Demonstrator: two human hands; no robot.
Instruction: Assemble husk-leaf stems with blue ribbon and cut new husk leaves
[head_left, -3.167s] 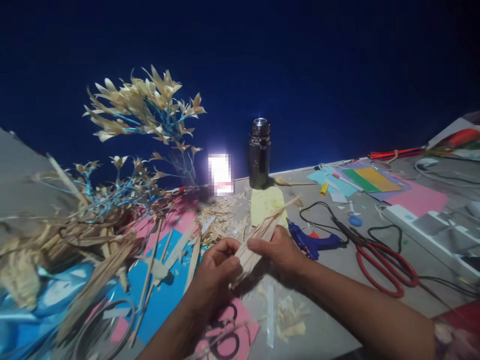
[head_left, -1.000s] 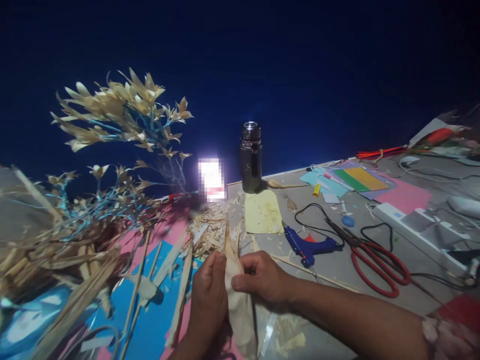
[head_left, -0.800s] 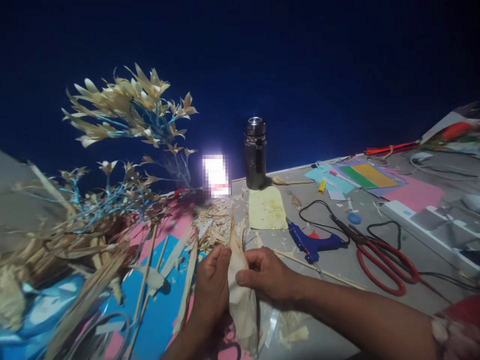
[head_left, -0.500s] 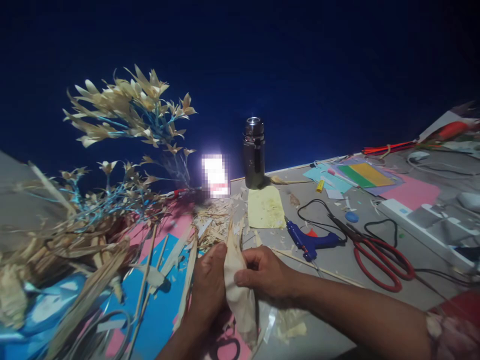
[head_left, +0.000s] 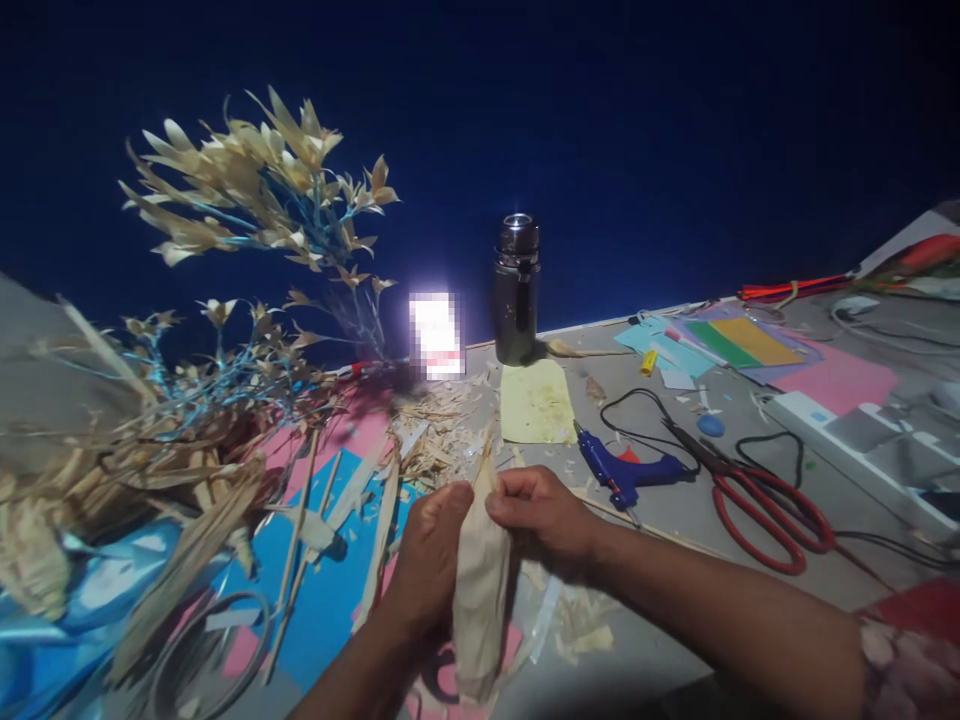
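A pale dried corn husk [head_left: 481, 590] hangs between my two hands, its narrow tip upward and its wide end toward me. My left hand [head_left: 435, 545] grips the husk's left edge, thumb pointing up. On the opposite edge, my right hand [head_left: 546, 515] pinches it between thumb and fingers near the upper part. Beneath the husk, dark scissor handles [head_left: 442, 672] lie partly hidden on pink paper. Husk scraps [head_left: 435, 440] are heaped just beyond my hands.
To the right lie a blue glue gun [head_left: 630, 472], red-handled scissors [head_left: 772, 515] and a white power strip [head_left: 855, 455]. A dark flask [head_left: 517, 290] stands behind yellow paper [head_left: 536, 402]. Husk flowers on blue stems [head_left: 311, 215] rise at left, above more dried husks [head_left: 187, 570].
The husk has been spread flatter and wider, with its face turned more toward me. My right hand has shifted slightly up along its edge. The view has tilted down a little.
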